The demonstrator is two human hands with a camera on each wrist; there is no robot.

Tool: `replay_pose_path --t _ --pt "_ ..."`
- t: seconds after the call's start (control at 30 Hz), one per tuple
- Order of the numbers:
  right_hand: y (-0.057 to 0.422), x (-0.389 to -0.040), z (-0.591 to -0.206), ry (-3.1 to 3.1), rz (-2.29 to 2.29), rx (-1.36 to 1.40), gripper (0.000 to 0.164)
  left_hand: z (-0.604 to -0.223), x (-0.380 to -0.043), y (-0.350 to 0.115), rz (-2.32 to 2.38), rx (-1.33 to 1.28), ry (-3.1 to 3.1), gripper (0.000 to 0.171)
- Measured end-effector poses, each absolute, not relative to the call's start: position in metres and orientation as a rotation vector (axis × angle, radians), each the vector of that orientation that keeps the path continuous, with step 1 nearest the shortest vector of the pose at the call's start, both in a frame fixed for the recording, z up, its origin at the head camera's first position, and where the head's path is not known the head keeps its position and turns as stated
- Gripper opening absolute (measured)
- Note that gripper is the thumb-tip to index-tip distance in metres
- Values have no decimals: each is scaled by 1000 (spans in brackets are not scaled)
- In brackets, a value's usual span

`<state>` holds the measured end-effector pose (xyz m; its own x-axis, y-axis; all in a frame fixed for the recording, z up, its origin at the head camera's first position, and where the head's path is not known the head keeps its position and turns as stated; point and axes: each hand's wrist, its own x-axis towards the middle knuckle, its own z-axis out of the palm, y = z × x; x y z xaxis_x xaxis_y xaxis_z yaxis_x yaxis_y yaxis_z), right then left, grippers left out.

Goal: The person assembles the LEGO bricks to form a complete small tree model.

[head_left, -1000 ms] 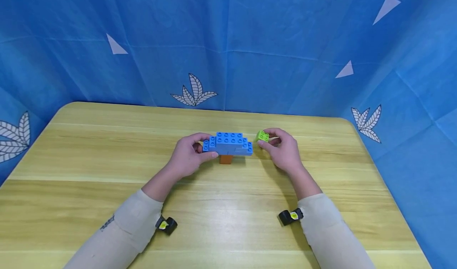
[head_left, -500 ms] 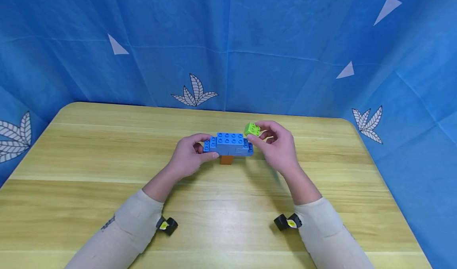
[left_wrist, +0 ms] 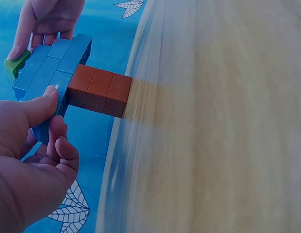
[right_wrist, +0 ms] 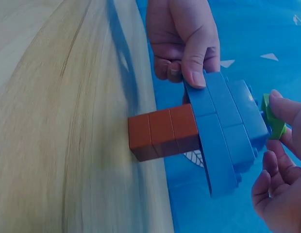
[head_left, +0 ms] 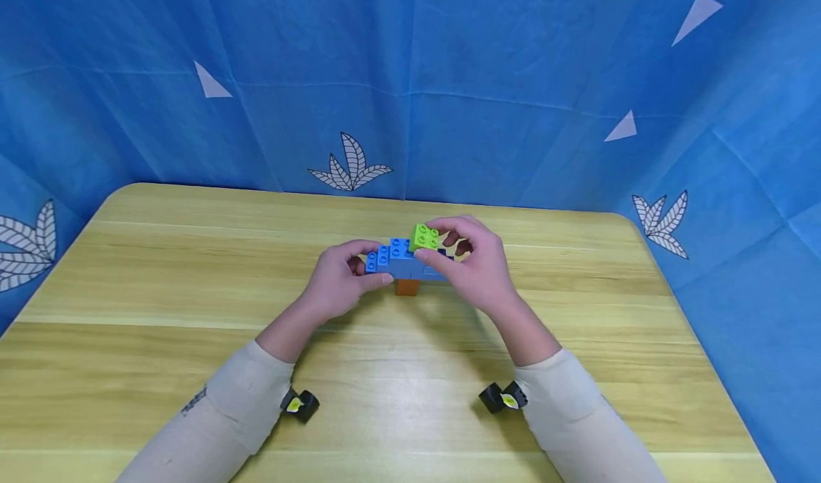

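A stepped stack of blue toy bricks (head_left: 400, 267) stands in mid-table on a narrow column of brown-orange bricks (right_wrist: 162, 131). My left hand (head_left: 340, 276) grips the stack's left end, thumb on the near face and fingers behind. Between thumb and fingers my right hand (head_left: 477, 262) pinches a light green brick (head_left: 425, 237), studs up, right at the top of the blue stack toward its right side. In the right wrist view the green brick (right_wrist: 273, 116) sits close against the studs of the top blue layer. My right hand hides part of the stack's right end in the head view.
The wooden table (head_left: 212, 276) has rounded far corners. Blue cloth (head_left: 513, 77) with white triangles and leaf prints hangs behind and beside it. A black wrist camera (head_left: 300, 403) is strapped at the left sleeve, another camera (head_left: 502, 397) at the right.
My right hand has carried the green brick up and leftward, from beside the blue stack to over its top. My left hand and the stack have stayed in place.
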<state>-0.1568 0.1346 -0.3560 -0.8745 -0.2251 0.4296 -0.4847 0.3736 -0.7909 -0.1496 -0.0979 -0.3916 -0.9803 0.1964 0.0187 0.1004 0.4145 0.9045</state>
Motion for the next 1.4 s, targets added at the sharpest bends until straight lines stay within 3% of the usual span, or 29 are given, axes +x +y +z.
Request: replay_pose_path --t 0.5,0.87,1.17,1.4 --pt "127 -163 -360 -2380 1351 845 31 -393 -151 -99 1650 280 2571 45" --pt "126 -159 -365 -2414 1331 811 34 -392 -151 -98 1641 291 2576 44" --pt "141 -145 -379 -2454 1265 709 74 -391 -151 -97 1634 288 2568 49" --pt "160 -143 -393 -2486 1362 515 53 -392 -151 -102 1714 269 2531 56"
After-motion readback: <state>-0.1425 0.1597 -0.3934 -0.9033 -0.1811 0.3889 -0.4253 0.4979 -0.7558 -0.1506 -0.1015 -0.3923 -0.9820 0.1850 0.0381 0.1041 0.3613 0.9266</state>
